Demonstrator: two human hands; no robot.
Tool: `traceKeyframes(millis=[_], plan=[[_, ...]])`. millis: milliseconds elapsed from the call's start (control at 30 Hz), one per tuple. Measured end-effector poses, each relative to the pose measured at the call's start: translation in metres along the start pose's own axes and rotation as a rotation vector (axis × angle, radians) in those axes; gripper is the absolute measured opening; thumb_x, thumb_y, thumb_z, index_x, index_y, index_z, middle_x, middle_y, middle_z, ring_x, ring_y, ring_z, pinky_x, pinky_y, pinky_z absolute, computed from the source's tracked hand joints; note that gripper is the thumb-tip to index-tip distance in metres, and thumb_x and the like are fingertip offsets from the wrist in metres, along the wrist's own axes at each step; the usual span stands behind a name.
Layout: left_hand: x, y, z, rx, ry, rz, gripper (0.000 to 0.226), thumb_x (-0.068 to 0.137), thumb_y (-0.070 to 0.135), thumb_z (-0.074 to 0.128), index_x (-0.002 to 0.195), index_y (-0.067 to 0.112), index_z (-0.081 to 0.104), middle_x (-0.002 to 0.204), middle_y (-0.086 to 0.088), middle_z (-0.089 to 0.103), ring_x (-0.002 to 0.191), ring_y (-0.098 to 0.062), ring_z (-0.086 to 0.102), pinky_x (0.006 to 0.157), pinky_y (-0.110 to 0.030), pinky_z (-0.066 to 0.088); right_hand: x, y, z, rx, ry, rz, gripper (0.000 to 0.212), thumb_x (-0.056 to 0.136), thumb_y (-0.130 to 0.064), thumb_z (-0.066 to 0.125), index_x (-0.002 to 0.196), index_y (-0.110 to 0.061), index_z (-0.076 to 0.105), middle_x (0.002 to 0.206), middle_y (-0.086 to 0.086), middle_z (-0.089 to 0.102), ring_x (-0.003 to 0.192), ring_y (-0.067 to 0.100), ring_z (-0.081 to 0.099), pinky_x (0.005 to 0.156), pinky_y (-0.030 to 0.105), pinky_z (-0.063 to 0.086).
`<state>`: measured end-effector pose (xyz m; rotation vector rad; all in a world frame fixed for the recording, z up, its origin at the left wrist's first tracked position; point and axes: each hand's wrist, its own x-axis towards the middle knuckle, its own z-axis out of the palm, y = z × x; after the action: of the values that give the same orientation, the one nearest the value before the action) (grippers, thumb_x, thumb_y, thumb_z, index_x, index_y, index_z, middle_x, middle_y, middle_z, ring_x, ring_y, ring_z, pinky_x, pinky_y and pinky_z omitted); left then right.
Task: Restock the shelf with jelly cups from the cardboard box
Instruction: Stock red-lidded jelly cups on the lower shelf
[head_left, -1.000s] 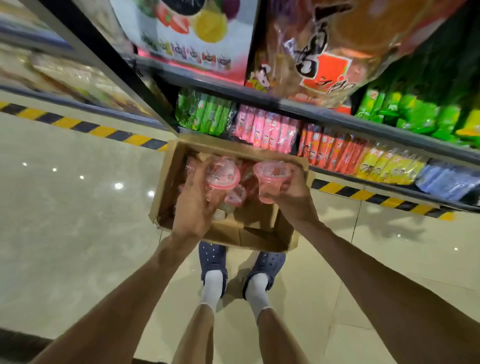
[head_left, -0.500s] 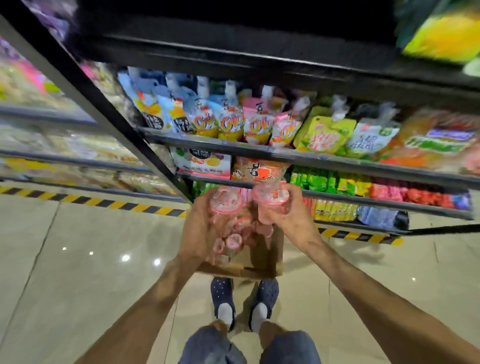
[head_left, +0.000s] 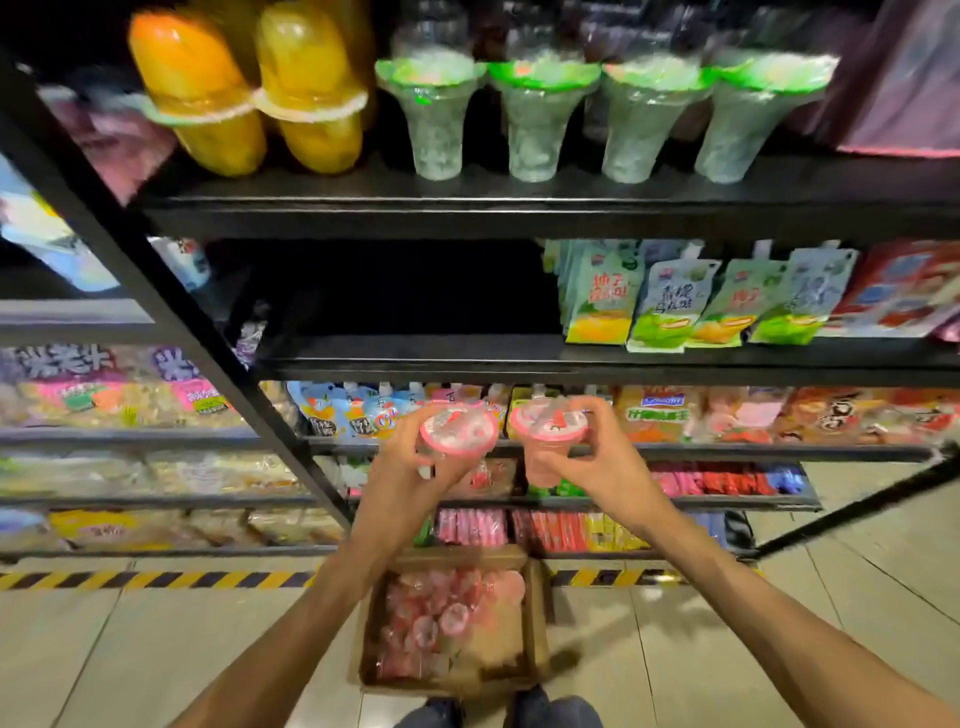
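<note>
My left hand (head_left: 400, 478) grips a pink-lidded jelly cup (head_left: 458, 430) at chest height. A second pink jelly cup (head_left: 549, 434) is held upright by my right hand (head_left: 608, 467), close beside the first. Both cups hang in front of the black shelf unit, below a dark, empty stretch of shelf (head_left: 395, 353). Down on the floor stands the open cardboard box (head_left: 537, 618), with several pink jelly cups (head_left: 441, 618) lying inside it.
Green-lidded clear cups (head_left: 535, 119) and orange and yellow jelly packs (head_left: 244, 88) fill the top shelf. Drink pouches (head_left: 691, 301) stand right of the empty stretch. A slanted black post (head_left: 171, 312) runs at the left. Yellow-black tape (head_left: 156, 579) marks the tiled floor.
Both hands have lifted the two cups out of the box and up toward the shelves. My view has tilted upward, and the box now lies far below on the floor.
</note>
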<state>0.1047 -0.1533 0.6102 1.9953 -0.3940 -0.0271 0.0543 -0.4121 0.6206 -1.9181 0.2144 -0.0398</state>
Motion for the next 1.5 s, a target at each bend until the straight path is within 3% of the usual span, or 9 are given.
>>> traceKeyframes(millis=[67,200,367,500,667,800,967,1267,1500], plan=[[0.009,0.027,-0.003,-0.021,0.005,0.052,0.059,0.084,0.045,0.081,0.132,0.053,0.048,0.132,0.021,0.058,0.123,-0.003,0.058,0.095,-0.025,0.054,-0.004,-0.018,-0.022,-0.03,0.012,-0.037,0.06,0.08,-0.044,0.087,0.125,-0.038,0.048,0.118,-0.022,0.067,0.114,0.005,0.065,0.101,0.045,0.053],[0.028,0.08,-0.006,-0.003,0.023,0.133,0.062,0.082,0.049,0.081,0.136,0.039,0.053,0.134,0.021,0.058,0.121,0.0,0.058,0.099,-0.028,0.051,-0.01,-0.056,-0.062,-0.055,0.048,-0.104,0.057,0.085,-0.032,0.086,0.127,-0.035,0.047,0.12,-0.019,0.068,0.113,0.002,0.064,0.097,0.034,0.053],[0.052,0.138,-0.006,0.01,0.014,0.262,0.059,0.083,0.037,0.085,0.134,0.037,0.056,0.132,0.021,0.06,0.119,-0.002,0.061,0.094,-0.032,0.055,-0.012,-0.099,-0.109,-0.077,0.108,-0.205,0.055,0.086,-0.031,0.085,0.126,-0.033,0.048,0.123,-0.012,0.068,0.113,0.003,0.065,0.097,0.033,0.054],[0.068,0.18,-0.002,-0.028,0.011,0.335,0.059,0.083,0.038,0.084,0.134,0.034,0.057,0.131,0.019,0.062,0.117,-0.004,0.062,0.089,-0.024,0.055,-0.015,-0.124,-0.141,-0.059,0.168,-0.282,0.054,0.085,-0.029,0.086,0.126,-0.033,0.05,0.121,-0.013,0.069,0.112,0.005,0.066,0.093,0.029,0.052],[0.085,0.223,0.011,-0.077,-0.017,0.397,0.056,0.084,0.036,0.084,0.133,0.034,0.058,0.129,0.019,0.065,0.114,-0.005,0.064,0.088,-0.025,0.055,-0.019,-0.145,-0.179,-0.057,0.215,-0.347,0.061,0.08,-0.049,0.084,0.127,-0.038,0.049,0.125,-0.015,0.069,0.116,0.007,0.066,0.098,0.035,0.053],[0.098,0.251,0.023,-0.085,-0.03,0.424,0.058,0.083,0.042,0.083,0.134,0.035,0.057,0.13,0.021,0.063,0.118,-0.002,0.062,0.09,-0.026,0.055,-0.019,-0.159,-0.21,-0.019,0.262,-0.374,0.055,0.087,-0.032,0.084,0.13,-0.034,0.05,0.124,-0.017,0.068,0.116,0.002,0.065,0.097,0.031,0.054],[0.112,0.271,0.04,-0.092,-0.036,0.451,0.057,0.084,0.043,0.083,0.134,0.036,0.056,0.129,0.02,0.063,0.117,-0.001,0.062,0.089,-0.024,0.056,-0.001,-0.158,-0.246,0.007,0.387,-0.406,0.06,0.085,-0.03,0.085,0.133,-0.026,0.048,0.128,-0.012,0.067,0.119,0.005,0.064,0.1,0.03,0.051],[0.127,0.274,0.051,-0.1,-0.051,0.457,0.059,0.082,0.048,0.08,0.134,0.037,0.055,0.131,0.02,0.062,0.118,-0.003,0.062,0.087,-0.021,0.055,0.05,-0.149,-0.278,-0.013,0.515,-0.329,0.061,0.091,-0.027,0.08,0.139,-0.025,0.042,0.125,-0.017,0.061,0.111,-0.005,0.062,0.095,0.027,0.054],[0.141,0.267,0.054,-0.102,-0.054,0.43,0.056,0.085,0.04,0.083,0.134,0.038,0.056,0.131,0.019,0.062,0.12,-0.006,0.062,0.087,-0.023,0.056,0.085,-0.153,-0.281,-0.101,0.481,-0.329,0.063,0.092,-0.022,0.079,0.144,-0.022,0.042,0.13,-0.006,0.064,0.116,0.01,0.063,0.094,0.021,0.05]])
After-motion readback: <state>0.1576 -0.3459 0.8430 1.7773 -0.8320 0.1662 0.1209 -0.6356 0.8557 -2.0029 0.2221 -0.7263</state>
